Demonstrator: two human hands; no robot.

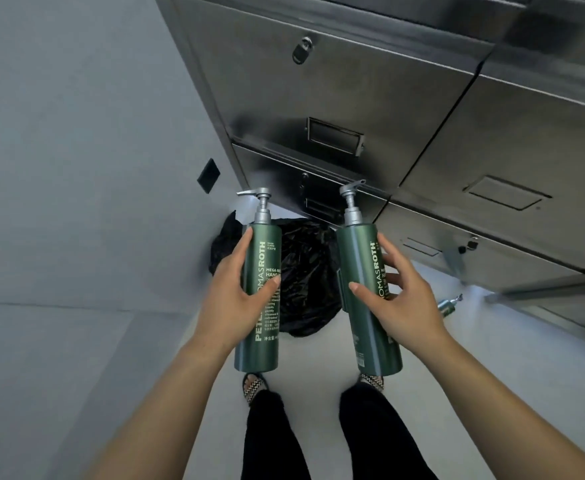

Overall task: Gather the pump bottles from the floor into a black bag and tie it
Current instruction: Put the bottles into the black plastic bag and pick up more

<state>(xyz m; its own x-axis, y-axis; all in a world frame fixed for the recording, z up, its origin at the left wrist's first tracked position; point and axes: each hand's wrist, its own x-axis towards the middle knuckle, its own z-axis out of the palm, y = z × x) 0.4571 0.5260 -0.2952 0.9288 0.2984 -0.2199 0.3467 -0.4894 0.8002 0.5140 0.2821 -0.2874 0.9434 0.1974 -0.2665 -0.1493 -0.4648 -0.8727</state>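
Each hand's fingers (241, 251) wrapped round one green pump bottle (260, 299), above black bag (305, 271)

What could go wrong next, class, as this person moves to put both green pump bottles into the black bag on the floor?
1. The black bag lies crumpled, its mouth not held open, and both hands are full, so bottles may miss it.
2. The right hand has a loose, open-fingered grip on its bottle, which could slip.
3. Another bottle lying by the metal cabinet might be overlooked.
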